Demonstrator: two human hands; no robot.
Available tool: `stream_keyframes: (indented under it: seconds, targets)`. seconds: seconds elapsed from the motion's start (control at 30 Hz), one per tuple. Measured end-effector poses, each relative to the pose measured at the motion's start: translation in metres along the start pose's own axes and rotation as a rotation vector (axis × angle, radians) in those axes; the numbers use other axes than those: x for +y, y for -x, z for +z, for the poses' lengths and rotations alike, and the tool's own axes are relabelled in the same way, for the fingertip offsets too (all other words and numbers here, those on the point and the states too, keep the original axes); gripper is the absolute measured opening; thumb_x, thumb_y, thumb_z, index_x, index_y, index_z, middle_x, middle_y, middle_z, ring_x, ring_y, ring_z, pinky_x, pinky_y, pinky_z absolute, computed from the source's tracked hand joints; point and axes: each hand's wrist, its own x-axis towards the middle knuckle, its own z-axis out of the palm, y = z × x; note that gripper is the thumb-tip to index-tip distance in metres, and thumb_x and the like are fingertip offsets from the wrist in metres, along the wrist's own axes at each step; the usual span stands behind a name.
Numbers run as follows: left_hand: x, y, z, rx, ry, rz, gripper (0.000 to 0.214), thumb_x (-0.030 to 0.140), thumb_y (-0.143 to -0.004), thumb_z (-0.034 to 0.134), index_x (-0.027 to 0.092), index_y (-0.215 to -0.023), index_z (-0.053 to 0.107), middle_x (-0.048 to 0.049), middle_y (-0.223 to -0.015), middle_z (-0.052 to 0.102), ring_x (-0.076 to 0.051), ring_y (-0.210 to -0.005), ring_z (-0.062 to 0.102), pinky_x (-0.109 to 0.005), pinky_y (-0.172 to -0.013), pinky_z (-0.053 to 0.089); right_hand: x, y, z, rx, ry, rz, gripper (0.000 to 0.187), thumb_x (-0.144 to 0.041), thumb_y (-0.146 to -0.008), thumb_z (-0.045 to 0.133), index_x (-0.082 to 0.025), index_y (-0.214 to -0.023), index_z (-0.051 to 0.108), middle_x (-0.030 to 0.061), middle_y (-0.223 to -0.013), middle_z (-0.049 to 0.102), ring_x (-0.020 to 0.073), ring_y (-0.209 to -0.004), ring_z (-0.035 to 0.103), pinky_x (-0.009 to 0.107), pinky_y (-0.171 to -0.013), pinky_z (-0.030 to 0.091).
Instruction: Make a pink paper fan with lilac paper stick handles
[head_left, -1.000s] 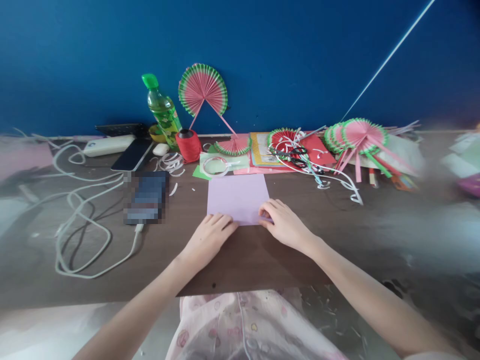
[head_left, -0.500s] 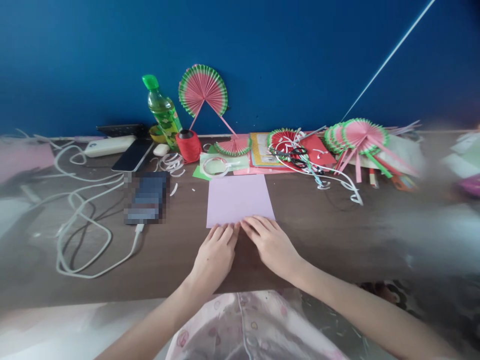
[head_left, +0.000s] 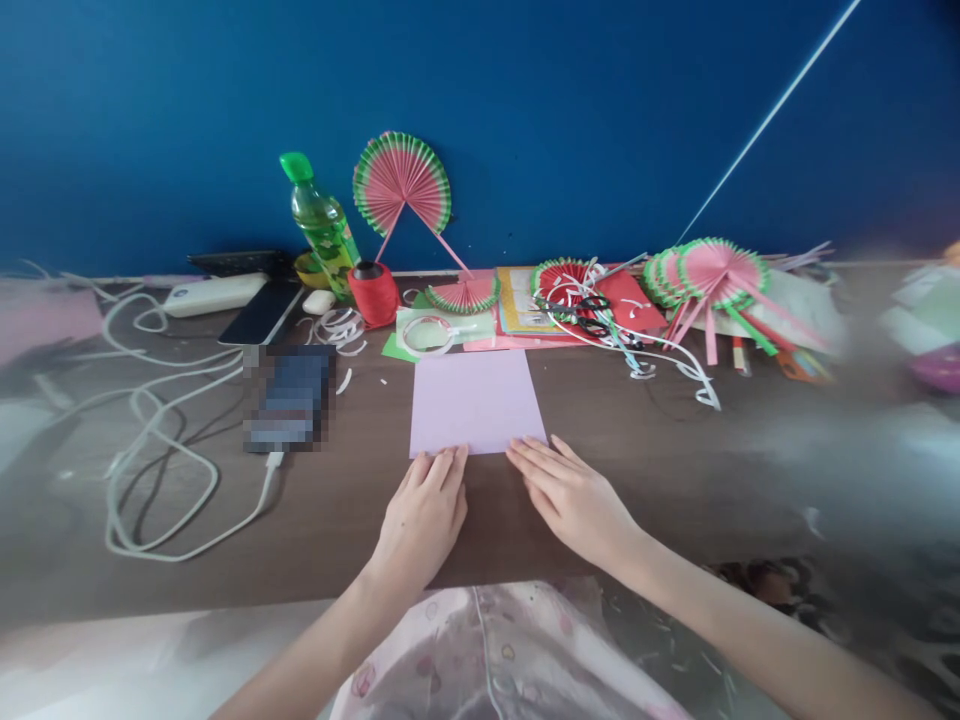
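As both hands rested at its near edge, a lilac paper sheet (head_left: 478, 400) lay flat on the tabletop (head_left: 360, 530), directly ahead of the wearer. The left hand (head_left: 424, 520), its fingers close together, touched the edge near the sheet's left corner; the right hand (head_left: 581, 500) set its fingertips near the right corner, thumb tucked lower and one finger slightly apart. Neither hand was clamped on anything, and the light, spread contact probably served to keep the paper square and stop it slipping.

Beyond the left hand, a clear ring of tape (head_left: 426, 336) lay on pale green paper, with a red spool (head_left: 375, 295) and a tilted green bottle (head_left: 322, 220) farther off. A pleated fan (head_left: 401, 180) stood against the blue wall, seemingly propped on its two strips. Ahead of the right hand, dark-handled scissors (head_left: 592, 313) lay among white curls; farther right, more fans (head_left: 720, 270) were stacked, perhaps to leave working room. Well left of the left hand, a phone (head_left: 289, 400) sat plugged into its cable (head_left: 214, 480).
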Motion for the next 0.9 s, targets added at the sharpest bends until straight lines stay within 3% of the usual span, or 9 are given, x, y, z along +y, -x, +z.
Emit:
stream_keyframes:
  seconds: [0.27, 0.47, 0.57, 0.67, 0.9]
  targets:
    - [-0.024, 0.011, -0.004, 0.078, 0.025, -0.023, 0.032, 0.017, -0.089, 0.041, 0.013, -0.118, 0.055, -0.0057, -0.106, 0.065, -0.018, -0.090, 0.057, -0.029, -0.080, 0.050, 0.019, 0.013, -0.005, 0.045, 0.019, 0.010, 0.034, -0.013, -0.092, 0.037, -0.014, -0.119, 0.057, 0.0038, -0.122, 0.061, 0.0175, -0.115, 0.055, 0.044, -0.103, 0.040]
    - [-0.047, 0.016, -0.003, 0.141, 0.054, 0.027, 0.024, 0.013, -0.088, 0.043, 0.014, -0.105, 0.061, -0.0049, -0.097, 0.066, -0.017, -0.085, 0.058, -0.031, -0.081, 0.047, 0.021, -0.001, -0.007, 0.130, 0.014, -0.041, 0.020, -0.015, -0.088, 0.050, -0.013, -0.100, 0.066, 0.0062, -0.102, 0.070, 0.0185, -0.096, 0.062, 0.035, -0.085, 0.048]
    - [-0.051, 0.008, -0.003, 0.109, 0.082, 0.008, 0.019, 0.016, -0.089, 0.044, 0.017, -0.090, 0.063, -0.0032, -0.087, 0.066, -0.016, -0.078, 0.056, -0.029, -0.072, 0.047, 0.023, -0.012, -0.011, 0.074, 0.014, -0.021, 0.011, -0.017, -0.085, 0.055, -0.016, -0.085, 0.066, 0.0044, -0.088, 0.069, 0.0183, -0.083, 0.060, 0.032, -0.073, 0.045]
    - [-0.054, -0.001, -0.004, 0.083, 0.064, -0.001, 0.020, 0.018, -0.089, 0.044, 0.018, -0.080, 0.062, -0.0018, -0.080, 0.064, -0.016, -0.073, 0.054, -0.029, -0.066, 0.044, 0.026, -0.022, -0.014, 0.011, -0.005, 0.013, 0.008, -0.020, -0.084, 0.058, -0.018, -0.077, 0.062, 0.0026, -0.082, 0.066, 0.0178, -0.080, 0.057, 0.030, -0.071, 0.040]
    - [-0.061, -0.008, -0.004, 0.095, 0.039, 0.073, 0.020, 0.015, -0.089, 0.044, 0.018, -0.077, 0.060, -0.0015, -0.076, 0.064, -0.016, -0.072, 0.054, -0.028, -0.065, 0.040, 0.034, -0.033, -0.013, -0.044, 0.032, -0.040, 0.012, -0.018, -0.086, 0.054, -0.017, -0.075, 0.058, 0.0018, -0.077, 0.062, 0.0164, -0.076, 0.052, 0.028, -0.070, 0.033]
